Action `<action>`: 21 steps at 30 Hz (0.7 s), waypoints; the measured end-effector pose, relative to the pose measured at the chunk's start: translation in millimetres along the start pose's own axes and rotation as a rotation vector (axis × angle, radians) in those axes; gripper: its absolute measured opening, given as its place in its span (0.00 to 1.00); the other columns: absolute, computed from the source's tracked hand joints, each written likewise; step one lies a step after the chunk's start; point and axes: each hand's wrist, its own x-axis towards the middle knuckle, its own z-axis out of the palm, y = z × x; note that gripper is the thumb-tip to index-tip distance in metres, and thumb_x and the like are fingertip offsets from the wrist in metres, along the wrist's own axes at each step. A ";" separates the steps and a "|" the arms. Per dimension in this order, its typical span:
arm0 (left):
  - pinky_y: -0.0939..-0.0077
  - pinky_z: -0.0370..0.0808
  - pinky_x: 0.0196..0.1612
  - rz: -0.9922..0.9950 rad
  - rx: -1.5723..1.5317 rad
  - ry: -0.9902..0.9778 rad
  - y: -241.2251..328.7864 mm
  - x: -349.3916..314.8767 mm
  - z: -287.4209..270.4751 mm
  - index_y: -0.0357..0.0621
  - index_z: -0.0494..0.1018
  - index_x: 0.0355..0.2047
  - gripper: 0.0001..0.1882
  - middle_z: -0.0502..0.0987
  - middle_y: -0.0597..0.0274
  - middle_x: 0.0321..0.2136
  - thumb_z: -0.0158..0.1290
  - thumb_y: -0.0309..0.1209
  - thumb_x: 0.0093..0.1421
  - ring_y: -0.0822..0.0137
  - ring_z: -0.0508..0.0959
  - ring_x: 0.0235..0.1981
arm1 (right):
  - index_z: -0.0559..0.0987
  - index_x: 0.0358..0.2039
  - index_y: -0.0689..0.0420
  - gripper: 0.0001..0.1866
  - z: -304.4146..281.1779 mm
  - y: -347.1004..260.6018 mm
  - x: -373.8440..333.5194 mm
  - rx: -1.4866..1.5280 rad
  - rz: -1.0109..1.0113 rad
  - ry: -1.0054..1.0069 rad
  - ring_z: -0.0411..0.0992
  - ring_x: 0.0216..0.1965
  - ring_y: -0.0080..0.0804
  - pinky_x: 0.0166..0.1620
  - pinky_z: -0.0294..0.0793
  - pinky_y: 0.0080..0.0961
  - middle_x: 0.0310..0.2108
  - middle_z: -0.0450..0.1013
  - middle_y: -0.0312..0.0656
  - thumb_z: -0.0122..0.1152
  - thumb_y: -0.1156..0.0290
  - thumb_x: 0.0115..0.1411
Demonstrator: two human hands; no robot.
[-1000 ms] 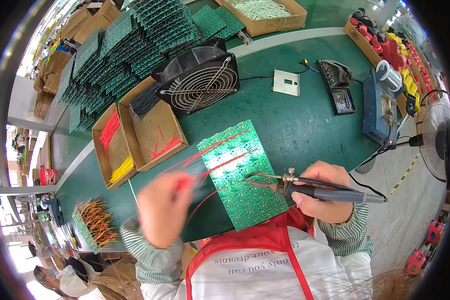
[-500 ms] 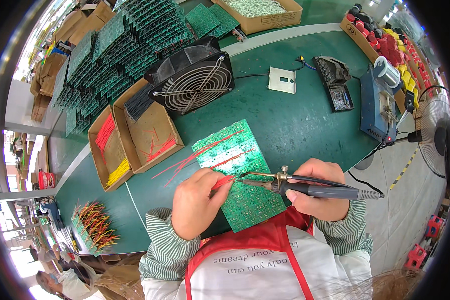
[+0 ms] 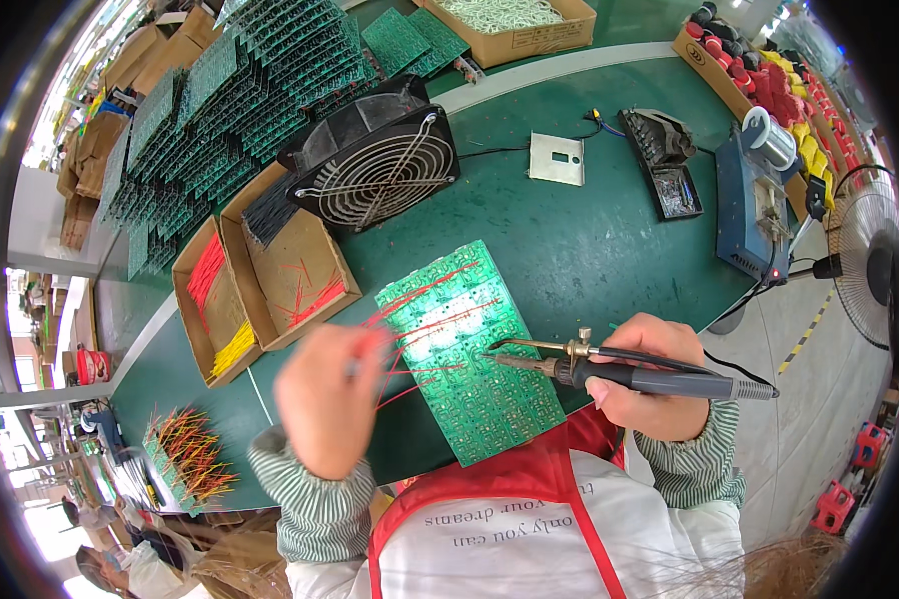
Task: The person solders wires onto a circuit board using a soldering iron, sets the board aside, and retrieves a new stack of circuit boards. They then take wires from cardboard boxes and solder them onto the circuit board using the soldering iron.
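A green circuit board panel [image 3: 499,399] lies tilted on the bench before me, with several thin red wires [image 3: 440,321] on it, their free ends reaching past its left edge. My right hand [image 3: 654,384] is closed round a grey soldering iron [image 3: 659,380] with a brass-jointed feed tube fixed along it. The iron's tip is over the middle of the panel; whether it touches cannot be told. Off the panel's left edge, my left hand [image 3: 328,399] is smeared by motion, with a blurred red bunch of wires [image 3: 374,342] showing at its fingers.
Cardboard trays [image 3: 300,250] of red, yellow and black wires stand at the left, beside a black fan [image 3: 375,165]. Behind them rise stacked circuit boards [image 3: 260,90]. A wired board [image 3: 190,454] lies lower left. At the right are a black parts box [image 3: 662,165] and a blue solder-feeding machine [image 3: 754,200].
My left hand has swung left, away from the iron's tip and off the panel. Another red wire now shows on the panel. The iron has shifted slightly right.
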 end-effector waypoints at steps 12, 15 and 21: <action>0.75 0.70 0.24 0.059 -0.294 -0.234 31.5 -3.4 32.9 0.37 0.76 0.27 0.06 0.75 0.57 0.24 0.60 0.26 0.50 0.64 0.74 0.20 | 0.73 0.27 0.61 0.09 -4.5 2.6 -8.4 0.076 0.127 0.055 0.70 0.17 0.18 0.22 0.67 0.15 0.18 0.74 0.35 0.65 0.76 0.46; 0.75 0.70 0.24 0.069 -0.277 -0.277 32.7 -0.5 34.3 0.37 0.76 0.28 0.06 0.74 0.57 0.24 0.60 0.26 0.50 0.63 0.74 0.20 | 0.73 0.27 0.61 0.09 -5.7 4.2 -7.0 0.048 0.085 0.046 0.70 0.17 0.18 0.22 0.67 0.16 0.18 0.74 0.35 0.65 0.76 0.46; 0.74 0.71 0.24 0.066 -0.265 -0.252 32.9 -2.7 37.4 0.37 0.76 0.28 0.06 0.74 0.57 0.24 0.60 0.26 0.50 0.63 0.75 0.21 | 0.73 0.27 0.61 0.09 -6.2 5.3 -3.1 0.055 0.076 0.014 0.70 0.17 0.17 0.22 0.67 0.15 0.18 0.74 0.35 0.65 0.76 0.46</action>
